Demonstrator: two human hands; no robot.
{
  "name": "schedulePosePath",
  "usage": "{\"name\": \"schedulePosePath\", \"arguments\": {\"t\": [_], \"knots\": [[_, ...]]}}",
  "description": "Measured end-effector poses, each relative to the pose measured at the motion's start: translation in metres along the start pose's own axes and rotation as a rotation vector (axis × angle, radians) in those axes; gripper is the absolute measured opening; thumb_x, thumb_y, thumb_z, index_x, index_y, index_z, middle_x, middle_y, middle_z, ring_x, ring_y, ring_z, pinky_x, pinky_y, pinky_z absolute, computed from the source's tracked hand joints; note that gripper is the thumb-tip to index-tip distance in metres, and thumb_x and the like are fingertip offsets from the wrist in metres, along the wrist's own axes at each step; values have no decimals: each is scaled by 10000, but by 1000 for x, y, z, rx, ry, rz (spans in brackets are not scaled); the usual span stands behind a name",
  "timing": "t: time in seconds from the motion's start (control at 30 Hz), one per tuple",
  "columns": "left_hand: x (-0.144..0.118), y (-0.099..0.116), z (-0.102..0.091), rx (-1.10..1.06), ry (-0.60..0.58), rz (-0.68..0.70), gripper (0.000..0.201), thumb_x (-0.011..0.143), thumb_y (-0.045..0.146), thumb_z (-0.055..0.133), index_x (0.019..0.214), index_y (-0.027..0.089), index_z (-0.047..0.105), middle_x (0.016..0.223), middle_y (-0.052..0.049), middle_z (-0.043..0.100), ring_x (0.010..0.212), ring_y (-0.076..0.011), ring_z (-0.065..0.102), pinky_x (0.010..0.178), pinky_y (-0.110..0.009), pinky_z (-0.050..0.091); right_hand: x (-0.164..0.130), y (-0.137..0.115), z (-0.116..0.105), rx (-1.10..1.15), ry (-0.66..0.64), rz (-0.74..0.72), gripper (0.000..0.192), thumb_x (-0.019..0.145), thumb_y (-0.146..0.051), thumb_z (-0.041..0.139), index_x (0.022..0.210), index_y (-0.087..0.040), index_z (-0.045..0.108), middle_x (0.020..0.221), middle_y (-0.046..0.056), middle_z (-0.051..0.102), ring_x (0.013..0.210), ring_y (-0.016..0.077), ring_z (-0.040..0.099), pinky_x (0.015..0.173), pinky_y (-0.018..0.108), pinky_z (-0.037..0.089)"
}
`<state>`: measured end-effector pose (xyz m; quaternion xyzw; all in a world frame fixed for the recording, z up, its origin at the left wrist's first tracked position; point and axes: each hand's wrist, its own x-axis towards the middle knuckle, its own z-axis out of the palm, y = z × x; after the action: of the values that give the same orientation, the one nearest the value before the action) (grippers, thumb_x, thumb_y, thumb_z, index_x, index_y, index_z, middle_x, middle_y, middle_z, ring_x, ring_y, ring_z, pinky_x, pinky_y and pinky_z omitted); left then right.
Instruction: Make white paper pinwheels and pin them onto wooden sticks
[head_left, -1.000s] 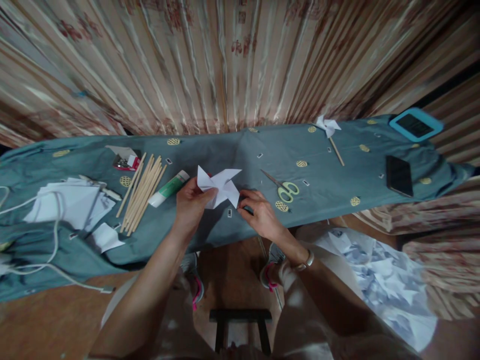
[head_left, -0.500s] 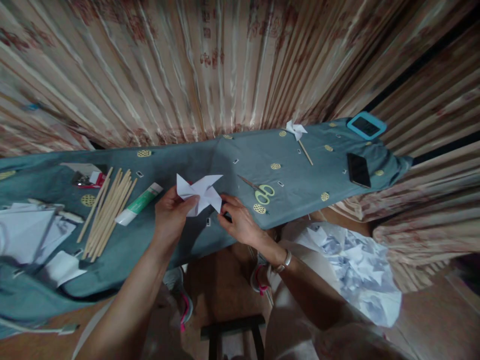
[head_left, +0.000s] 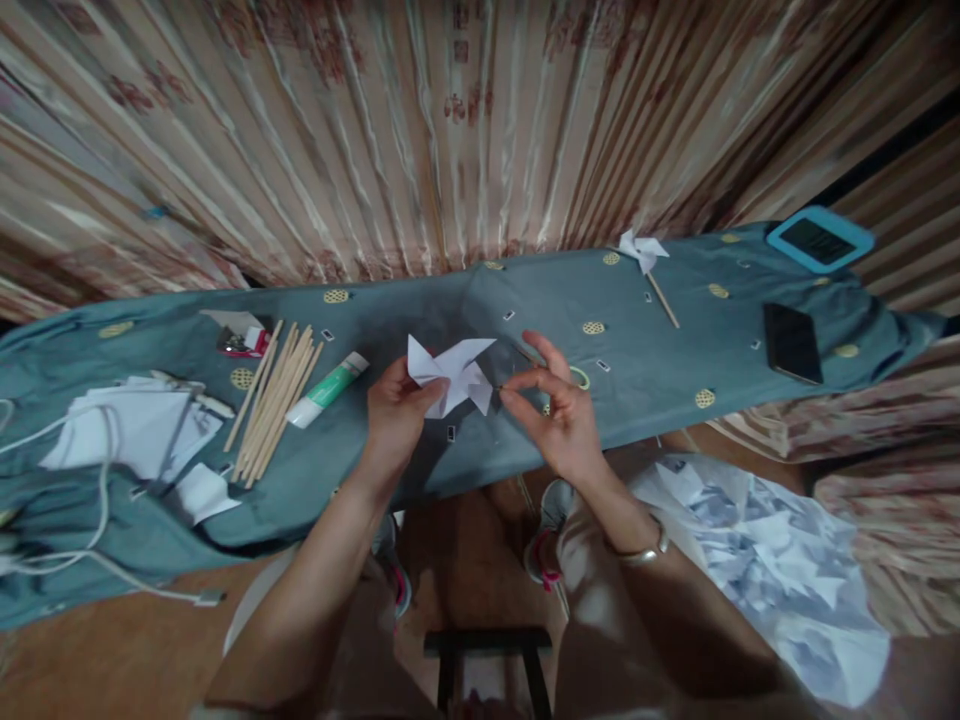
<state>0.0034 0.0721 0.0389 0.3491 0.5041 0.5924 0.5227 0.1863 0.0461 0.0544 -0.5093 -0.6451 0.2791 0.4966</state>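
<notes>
We hold a white folded paper pinwheel [head_left: 452, 373] above the table's mid edge: left hand [head_left: 395, 420] pinches its lower-left, right hand [head_left: 559, 405] at 3 o'clock w/ thumb & forefinger pinched shut; whether on anything, can't tell. Teal cloth [head_left: 675, 340] covers the table, striped curtain [head_left: 450, 120] behind. Sticks [head_left: 274, 395] & glue tube [head_left: 328, 388] at 9 o'clock, scissors [head_left: 577, 378] behind right hand.

scissors [head_left: 577, 377] mostly hidden behind right hand [head_left: 559, 415] — pinched item too small
</notes>
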Motion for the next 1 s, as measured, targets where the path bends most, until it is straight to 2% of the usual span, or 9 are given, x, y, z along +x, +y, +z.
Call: {"name": "schedulePosePath", "arguments": {"t": [0.17,0.3,0.4,0.6,0.83,1.0], "knots": [[-3,0,2,-8,-20,0,401,539,188,820,912,162,674,713,34,706,603,-119,620,604,-237,480,-8,-12,7,-68,-98,-79,51,849,-267,655,832,-244,698,1534,17,398,1466,278,294,1163,536,303],[-10,2,6,-39,-83,-16,404,548,195,830,919,168,670,708,35,703,595,-117,618,597,-235,483,-8,-15,12,-102,-119,-107,63,852,-267,652,825,-260,709,1516,-11,430,1494,284,225,1188,530,278],[-15,5,7,-41,-116,-30,414,555,198,838,933,176,669,712,33,704,590,-118,621,589,-236,489,-6,-15,14,-104,-108,-105,63,845,-253,656,826,-270,715,1472,-9,486,1498,276,216,1195,525,273],[-20,9,6,-30,-147,-34,414,578,209,842,954,180,672,742,27,712,606,-118,626,596,-236,494,-5,-16,13,-98,-111,-98,55,850,-268,659,830,-269,710,1490,-12,462,1499,254,217,1201,496,257],[-21,9,5,-33,-168,-13,409,592,229,848,958,188,672,742,30,705,615,-117,626,606,-245,498,-5,-16,15,-38,-108,-71,52,844,-250,663,817,-268,703,1437,9,508,1472,251,283,1209,508,235],[-21,8,4,-25,-187,-15,439,592,265,859,980,195,665,768,23,708,630,-126,634,624,-261,502,-5,-15,14,-47,-121,-56,41,844,-256,664,835,-272,700,1437,6,506,1468,249,292,1187,496,287]]}}
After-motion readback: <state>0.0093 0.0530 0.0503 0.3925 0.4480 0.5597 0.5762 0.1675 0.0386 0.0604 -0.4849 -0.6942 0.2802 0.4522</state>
